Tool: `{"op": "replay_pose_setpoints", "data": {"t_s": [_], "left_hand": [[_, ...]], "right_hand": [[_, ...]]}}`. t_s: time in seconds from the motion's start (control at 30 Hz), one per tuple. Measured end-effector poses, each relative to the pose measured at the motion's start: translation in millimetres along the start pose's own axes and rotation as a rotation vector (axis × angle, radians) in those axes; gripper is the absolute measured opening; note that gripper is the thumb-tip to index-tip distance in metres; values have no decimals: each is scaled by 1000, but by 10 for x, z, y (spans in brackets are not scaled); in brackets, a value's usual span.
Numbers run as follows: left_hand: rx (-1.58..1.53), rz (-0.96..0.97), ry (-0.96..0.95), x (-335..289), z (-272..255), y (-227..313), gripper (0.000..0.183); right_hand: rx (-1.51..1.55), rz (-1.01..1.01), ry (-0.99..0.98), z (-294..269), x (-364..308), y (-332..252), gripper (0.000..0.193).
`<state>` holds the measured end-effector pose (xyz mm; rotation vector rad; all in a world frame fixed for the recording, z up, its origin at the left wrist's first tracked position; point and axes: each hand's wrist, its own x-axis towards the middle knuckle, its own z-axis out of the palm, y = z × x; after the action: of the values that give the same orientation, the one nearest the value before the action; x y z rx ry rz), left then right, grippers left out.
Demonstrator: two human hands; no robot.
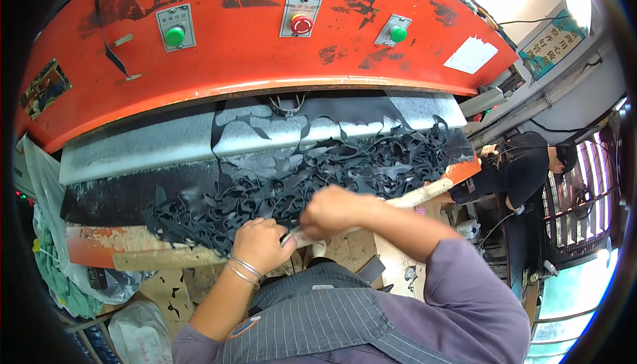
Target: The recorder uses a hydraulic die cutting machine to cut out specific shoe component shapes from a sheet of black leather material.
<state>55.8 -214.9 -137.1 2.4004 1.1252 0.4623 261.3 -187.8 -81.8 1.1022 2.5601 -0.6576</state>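
My left hand (260,243), with two metal bangles at the wrist, is closed at the front edge of the machine's bed. A small dark bit shows by its thumb, too small to name. Just to its right my right hand (335,211) is curled into a fist, slightly blurred; whatever it may hold is hidden. Both hands are at the near side of a tangled heap of black cut scraps (318,171). Behind the heap, a black sheet with cut-out holes (358,108) lies over a white cutting board (139,142). A metal cutting die (287,106) sits on it.
An orange-red press beam (239,45) spans the back, with a red button (301,24) and green buttons (175,36) on it. A padded tan strip (166,259) edges the bed. Plastic bags (139,331) stand at lower left. Another person (524,165) works at right.
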Motion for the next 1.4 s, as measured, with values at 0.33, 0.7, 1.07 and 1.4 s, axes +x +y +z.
{"op": "replay_pose_setpoints", "data": {"t_s": [0.33, 0.7, 1.07, 1.4], "left_hand": [[65, -128, 191, 1820, 56, -620, 53], [-32, -189, 282, 2570, 170, -361, 54], [-201, -141, 202, 2688, 592, -427, 65], [-73, -113, 148, 2709, 576, -446, 68]], "right_hand": [[-803, -507, 174, -1337, 1736, 1996, 20], [-6, 279, 806, -1011, 356, 3079, 17], [493, 401, 978, -190, -99, 2858, 41], [184, 325, 881, 121, -232, 2987, 65]]}}
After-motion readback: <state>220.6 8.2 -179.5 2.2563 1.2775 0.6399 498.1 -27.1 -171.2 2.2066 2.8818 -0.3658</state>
